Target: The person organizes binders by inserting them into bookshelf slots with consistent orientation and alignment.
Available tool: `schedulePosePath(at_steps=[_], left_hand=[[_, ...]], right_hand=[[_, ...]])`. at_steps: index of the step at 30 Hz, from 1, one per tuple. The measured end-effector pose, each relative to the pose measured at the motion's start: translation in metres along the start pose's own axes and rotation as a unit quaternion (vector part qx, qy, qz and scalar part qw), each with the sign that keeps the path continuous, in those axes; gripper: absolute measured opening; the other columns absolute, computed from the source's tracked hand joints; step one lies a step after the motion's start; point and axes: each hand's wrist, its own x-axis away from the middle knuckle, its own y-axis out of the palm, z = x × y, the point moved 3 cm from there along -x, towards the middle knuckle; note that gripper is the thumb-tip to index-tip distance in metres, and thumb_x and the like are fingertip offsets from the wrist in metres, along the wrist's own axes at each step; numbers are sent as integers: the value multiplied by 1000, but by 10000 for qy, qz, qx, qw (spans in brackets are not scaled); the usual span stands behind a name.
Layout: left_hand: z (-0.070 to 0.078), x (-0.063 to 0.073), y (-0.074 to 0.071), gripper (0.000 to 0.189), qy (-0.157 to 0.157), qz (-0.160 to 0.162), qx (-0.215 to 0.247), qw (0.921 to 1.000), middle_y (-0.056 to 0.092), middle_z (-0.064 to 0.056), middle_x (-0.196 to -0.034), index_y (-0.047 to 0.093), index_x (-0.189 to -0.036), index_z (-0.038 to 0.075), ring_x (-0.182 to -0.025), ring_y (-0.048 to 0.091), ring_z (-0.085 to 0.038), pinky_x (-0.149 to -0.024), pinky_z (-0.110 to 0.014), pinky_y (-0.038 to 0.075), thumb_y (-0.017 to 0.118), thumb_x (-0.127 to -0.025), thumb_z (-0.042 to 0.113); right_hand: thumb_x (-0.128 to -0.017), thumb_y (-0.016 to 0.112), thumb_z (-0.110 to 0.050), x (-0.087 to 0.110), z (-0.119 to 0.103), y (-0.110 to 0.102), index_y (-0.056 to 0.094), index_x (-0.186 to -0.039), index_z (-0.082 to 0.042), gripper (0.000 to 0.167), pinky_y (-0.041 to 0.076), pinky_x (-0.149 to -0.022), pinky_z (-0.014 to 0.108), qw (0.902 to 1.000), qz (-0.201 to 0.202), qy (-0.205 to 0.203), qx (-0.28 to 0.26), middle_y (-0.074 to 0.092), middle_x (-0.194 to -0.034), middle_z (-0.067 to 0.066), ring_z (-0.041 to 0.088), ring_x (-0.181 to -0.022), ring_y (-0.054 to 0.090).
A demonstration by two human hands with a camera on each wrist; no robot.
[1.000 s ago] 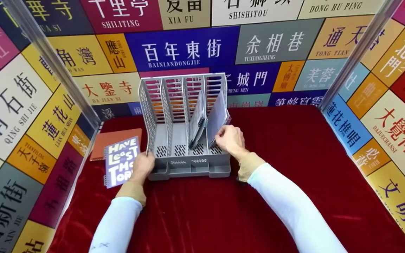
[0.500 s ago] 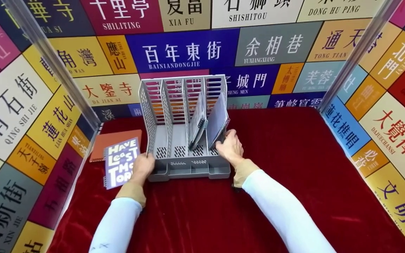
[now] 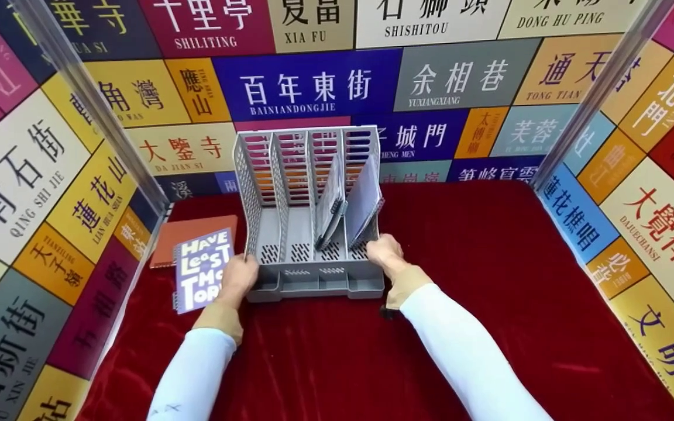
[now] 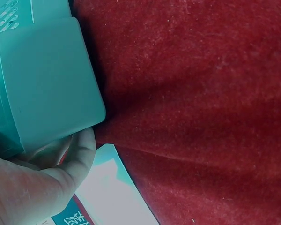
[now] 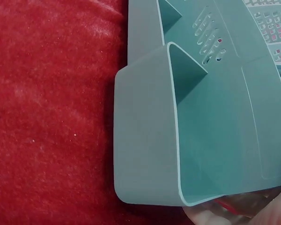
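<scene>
A grey desktop file rack [image 3: 302, 280] with tall slots and low front trays stands before me. My left hand [image 3: 240, 273] grips its front left corner; in the left wrist view that hand [image 4: 42, 187] curls its fingers at the side of the tray [image 4: 51, 79]. At the front right corner, my right hand [image 3: 386, 251] holds the rack's side, with fingers [image 5: 206, 215] showing below the tray [image 5: 145, 136] in the right wrist view. A spiral notebook [image 3: 329, 207] leans in the third slot, and a lavender spiral notebook [image 3: 361, 204] in the rightmost. The two left slots hold nothing.
Left of the rack lies a purple spiral notebook with large white lettering [image 3: 196, 272], overlapping an orange notebook [image 3: 167, 234]. Red velvet cloth [image 3: 466, 251] covers the table. Walls of colourful sign panels [image 3: 313, 88] close in the back and both sides.
My right hand has moved from the lavender notebook's edge down to the rack's front right corner and grips it there. The left hand stays in place on the rack.
</scene>
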Motion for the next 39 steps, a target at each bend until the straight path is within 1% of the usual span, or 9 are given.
schedulePosePath(at_steps=[5,8,12,14,15,21,28,34,39], left_hand=[[8,12,-8,48,-86,-37,155,9998,74,-33,-124,74,-107,-7,-103,67,-43,-102,-61,56,41,-107,28],[5,11,-5,47,-2,-6,95,10000,74,-32,-121,74,-105,-4,-99,66,-41,-98,-59,56,43,-108,30],[18,24,-10,48,-9,-109,-70,9999,73,-32,-126,72,-110,-4,-107,68,-44,-104,-61,55,41,-110,32],[24,32,-16,53,-104,-160,-149,9997,71,-32,-137,71,-124,-5,-120,68,-48,-113,-62,52,38,-113,35],[23,32,-18,57,-117,-140,-172,9997,70,-31,-141,70,-130,-5,-125,67,-49,-116,-62,50,37,-114,39],[5,25,-34,74,-320,115,-211,9992,59,-31,-161,57,-159,-2,-151,56,-53,-129,-62,43,31,-119,54],[-15,10,-65,69,-541,341,-964,9933,60,-32,-160,54,-162,0,-146,60,-54,-123,-63,49,44,-114,49],[-37,6,-80,68,-1103,67,-1501,9825,63,-38,-148,59,-152,-4,-139,55,-56,-114,-66,52,54,-105,45],[-57,4,-88,70,-1534,-187,-1678,9736,53,-44,-146,58,-144,-12,-141,47,-59,-113,-70,50,57,-102,43]], right_hand=[[-94,55,-21,4,-3,-1,79,-108,-9,31,58,-94,49,10000,33,27,-60,79,-112,17,35,-107,72],[-95,54,-21,6,-3,-2,80,-112,-11,33,58,-95,47,9998,45,102,-148,79,-113,15,34,-108,71],[-98,52,-20,46,-22,-23,78,-122,-8,37,57,-105,50,9995,28,200,-226,79,-125,18,37,-119,71],[-99,52,-19,65,-32,-30,78,-124,-6,38,56,-109,51,9995,67,202,-240,78,-128,20,38,-122,71],[-99,52,-18,76,-39,-35,77,-125,-4,38,55,-112,52,9995,66,195,-248,78,-131,22,39,-125,71],[-100,52,-19,76,-39,-34,77,-122,-6,36,56,-111,51,9995,82,208,-220,79,-127,20,38,-123,72],[-101,53,-21,74,-38,-37,77,-124,-7,37,56,-110,53,9993,92,305,-197,79,-129,20,39,-124,73],[-102,54,-23,73,-37,-37,77,-124,-8,36,57,-110,52,9987,125,430,-246,79,-127,19,38,-123,73],[-100,55,-22,76,-37,-35,78,-120,-9,33,57,-109,52,9987,119,416,-271,80,-125,18,37,-121,73]])
